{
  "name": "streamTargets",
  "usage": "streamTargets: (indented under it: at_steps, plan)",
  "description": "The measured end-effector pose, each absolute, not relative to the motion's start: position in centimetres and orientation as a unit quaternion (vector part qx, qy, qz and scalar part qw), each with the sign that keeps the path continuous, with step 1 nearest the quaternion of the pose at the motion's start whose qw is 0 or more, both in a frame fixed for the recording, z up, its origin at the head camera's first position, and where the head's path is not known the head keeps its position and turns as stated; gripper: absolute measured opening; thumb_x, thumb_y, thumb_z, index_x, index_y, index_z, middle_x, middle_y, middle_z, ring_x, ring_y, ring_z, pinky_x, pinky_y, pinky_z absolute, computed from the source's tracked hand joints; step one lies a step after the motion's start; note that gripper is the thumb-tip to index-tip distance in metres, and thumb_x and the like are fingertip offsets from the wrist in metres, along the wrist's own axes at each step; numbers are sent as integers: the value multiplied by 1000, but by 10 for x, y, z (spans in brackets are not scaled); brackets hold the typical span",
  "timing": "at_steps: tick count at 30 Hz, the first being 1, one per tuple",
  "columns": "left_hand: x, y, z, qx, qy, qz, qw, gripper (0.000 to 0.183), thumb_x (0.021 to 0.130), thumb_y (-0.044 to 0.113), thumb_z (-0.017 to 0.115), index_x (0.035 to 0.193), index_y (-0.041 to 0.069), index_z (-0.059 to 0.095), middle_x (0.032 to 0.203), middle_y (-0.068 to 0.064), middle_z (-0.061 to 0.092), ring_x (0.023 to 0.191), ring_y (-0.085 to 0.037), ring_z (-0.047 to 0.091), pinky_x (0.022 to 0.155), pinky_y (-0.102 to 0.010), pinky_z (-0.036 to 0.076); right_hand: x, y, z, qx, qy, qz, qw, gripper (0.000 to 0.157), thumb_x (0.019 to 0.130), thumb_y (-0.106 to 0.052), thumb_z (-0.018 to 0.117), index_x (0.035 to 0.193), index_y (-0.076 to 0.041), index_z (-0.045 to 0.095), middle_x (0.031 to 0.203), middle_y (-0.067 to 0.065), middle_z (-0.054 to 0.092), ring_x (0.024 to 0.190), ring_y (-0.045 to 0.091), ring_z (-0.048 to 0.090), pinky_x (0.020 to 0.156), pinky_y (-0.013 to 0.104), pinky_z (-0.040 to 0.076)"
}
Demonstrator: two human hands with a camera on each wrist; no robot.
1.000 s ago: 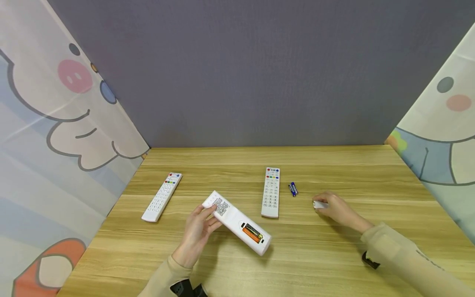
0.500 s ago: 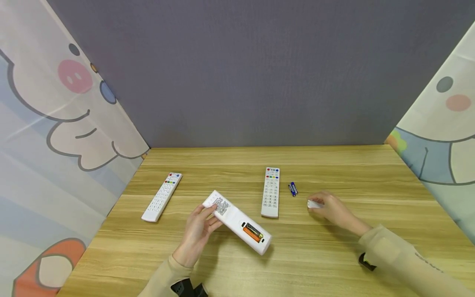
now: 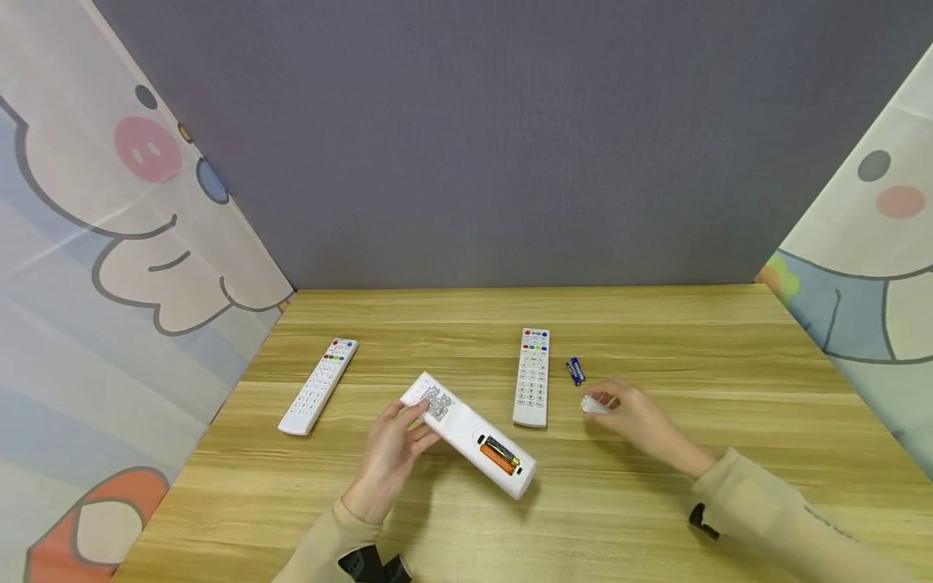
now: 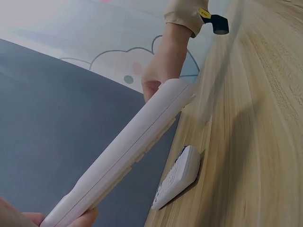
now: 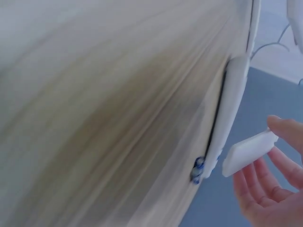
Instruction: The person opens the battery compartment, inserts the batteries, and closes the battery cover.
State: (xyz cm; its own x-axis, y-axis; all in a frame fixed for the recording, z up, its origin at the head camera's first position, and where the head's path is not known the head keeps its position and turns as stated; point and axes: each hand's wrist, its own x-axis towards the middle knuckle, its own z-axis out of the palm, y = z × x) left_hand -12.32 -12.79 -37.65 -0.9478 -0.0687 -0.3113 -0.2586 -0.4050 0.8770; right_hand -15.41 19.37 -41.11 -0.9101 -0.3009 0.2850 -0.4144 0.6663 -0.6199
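Note:
My left hand [image 3: 391, 459] grips a white remote control [image 3: 459, 429] by its far-left end, back side up and tilted above the table. Its battery compartment is uncovered, and an orange battery [image 3: 497, 459] and a dark, gold-ended battery [image 3: 503, 450] lie in it side by side. In the left wrist view the remote control [image 4: 123, 146] shows edge-on, buttons underneath. Between thumb and fingers my right hand [image 3: 634, 419] pinches a small white battery cover [image 5: 249, 152], held above the table to the right of the remote.
Two blue batteries [image 3: 576, 371] lie together beyond my right hand. Just left of them a second white remote [image 3: 532, 377] rests buttons up. Another white remote [image 3: 318, 387] lies at the left of the wooden table [image 3: 627, 518]. A grey panel [image 3: 525, 146] stands along the back edge.
My right hand has moved left with the battery cover, toward the held remote. My left hand and its remote have barely shifted.

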Motion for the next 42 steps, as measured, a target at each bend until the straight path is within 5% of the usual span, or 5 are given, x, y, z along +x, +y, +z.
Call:
streamTargets:
  at_steps: [14,42]
  plan:
    - [-125,-122,-374,-149,540,826,57,32,91,2,48,120,-8,39,84,-2,62,72,-14,65,67,-25,57,-140,166,-400,238,-876,394,144,28,69,-3,75,95,3,64,87,4,62,72,9,58,65,25,55]
    - [-128,-114,-372,-139,524,838,62,38,92,2,47,126,-10,35,89,-5,62,77,-16,65,73,-29,56,-121,126,-388,283,-794,514,160,32,66,3,75,95,0,62,87,6,60,75,5,57,64,22,55]
